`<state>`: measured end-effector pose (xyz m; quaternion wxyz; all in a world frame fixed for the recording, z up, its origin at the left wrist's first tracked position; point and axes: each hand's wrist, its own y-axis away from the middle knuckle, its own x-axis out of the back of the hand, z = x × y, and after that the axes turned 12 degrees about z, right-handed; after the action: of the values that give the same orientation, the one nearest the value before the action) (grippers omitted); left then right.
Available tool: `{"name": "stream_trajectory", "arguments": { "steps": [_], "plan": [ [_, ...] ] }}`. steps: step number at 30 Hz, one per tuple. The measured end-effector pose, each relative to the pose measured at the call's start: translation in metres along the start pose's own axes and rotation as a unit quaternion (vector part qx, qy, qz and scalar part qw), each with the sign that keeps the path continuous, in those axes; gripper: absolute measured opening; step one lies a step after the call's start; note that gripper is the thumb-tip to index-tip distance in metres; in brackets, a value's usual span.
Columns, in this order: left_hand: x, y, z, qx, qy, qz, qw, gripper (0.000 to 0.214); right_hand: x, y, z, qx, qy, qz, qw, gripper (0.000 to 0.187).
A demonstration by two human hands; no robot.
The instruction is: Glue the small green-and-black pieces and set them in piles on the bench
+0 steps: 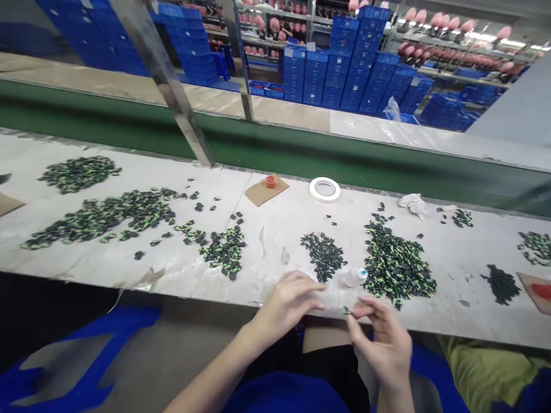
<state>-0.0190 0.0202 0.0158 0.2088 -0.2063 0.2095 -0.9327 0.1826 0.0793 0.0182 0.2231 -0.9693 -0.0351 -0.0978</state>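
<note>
My right hand (383, 338) pinches a small black-and-green piece (346, 310) between thumb and fingertips at the table's front edge. My left hand (288, 298) hovers to its left, fingers apart and curved, with nothing visible in them. Just beyond my hands lies a small white bottle (355, 277) with a blue tip. A heap of small dark pieces (323, 255) is in front of my left hand. Beyond my right hand spreads a larger pile of black-and-green pieces (398, 264).
More black-and-green piles (107, 215) cover the table's left side. Near the back edge are a white tape roll (325, 181), a red cup (270, 182) on cardboard (258, 195), and crumpled tissue (413, 203). A green conveyor channel (275, 140) runs behind. A yellow-green garment (486, 367) is at right.
</note>
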Motion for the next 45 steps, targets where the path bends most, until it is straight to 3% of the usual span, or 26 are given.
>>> {"name": "stream_trajectory", "arguments": {
  "steps": [3, 5, 7, 10, 15, 19, 22, 25, 29, 33, 38, 42, 45],
  "plan": [
    [0.032, -0.016, -0.024, 0.078, -0.149, 0.072, 0.983, 0.026, 0.013, -0.019, 0.019, -0.003, 0.032, 0.196, 0.980, 0.029],
    [0.057, -0.030, -0.041, 0.113, -0.285, 0.133, 0.943, 0.023, 0.017, -0.032, 0.032, -0.011, 0.069, 0.250, 0.966, 0.031],
    [0.078, -0.044, -0.056, 0.133, -0.389, 0.158, 0.898, 0.023, 0.017, -0.039, 0.041, -0.016, 0.124, 0.228, 0.966, 0.032],
    [0.096, -0.065, -0.071, 0.154, -0.492, 0.116, 0.849, 0.025, 0.014, -0.039, 0.049, 0.045, 0.209, 0.140, 0.967, 0.039],
    [0.103, -0.083, -0.095, 0.148, -0.556, 0.030, 0.817, 0.024, 0.001, -0.030, 0.056, 0.137, 0.302, 0.026, 0.943, 0.059],
    [0.102, -0.081, -0.113, 0.074, -0.546, 0.043, 0.833, 0.029, -0.010, -0.030, 0.056, 0.130, 0.289, 0.019, 0.948, 0.041],
    [0.094, -0.074, -0.113, 0.018, -0.492, 0.066, 0.868, 0.034, -0.013, -0.030, 0.049, 0.090, 0.225, 0.021, 0.970, 0.029],
    [0.075, -0.064, -0.096, -0.018, -0.383, 0.071, 0.921, 0.037, -0.014, -0.024, 0.038, -0.004, 0.122, 0.027, 0.992, 0.027],
    [0.037, -0.039, -0.063, -0.047, -0.198, 0.014, 0.979, 0.030, -0.015, -0.015, 0.032, -0.135, 0.002, 0.071, 0.988, 0.029],
    [0.009, -0.009, -0.044, -0.077, -0.124, 0.008, 0.989, 0.022, -0.019, -0.009, 0.035, -0.161, -0.097, 0.144, 0.972, 0.037],
    [0.001, 0.015, -0.049, -0.108, -0.132, 0.044, 0.984, 0.017, -0.025, -0.002, 0.033, -0.225, -0.183, 0.207, 0.934, 0.047],
    [0.000, 0.019, -0.051, -0.108, -0.139, 0.058, 0.983, 0.016, -0.031, 0.004, 0.026, -0.233, -0.141, 0.184, 0.944, 0.039],
    [-0.003, 0.019, -0.049, -0.080, -0.143, 0.085, 0.983, 0.012, -0.038, 0.006, 0.020, -0.197, -0.061, 0.192, 0.959, 0.032]
  ]
}}
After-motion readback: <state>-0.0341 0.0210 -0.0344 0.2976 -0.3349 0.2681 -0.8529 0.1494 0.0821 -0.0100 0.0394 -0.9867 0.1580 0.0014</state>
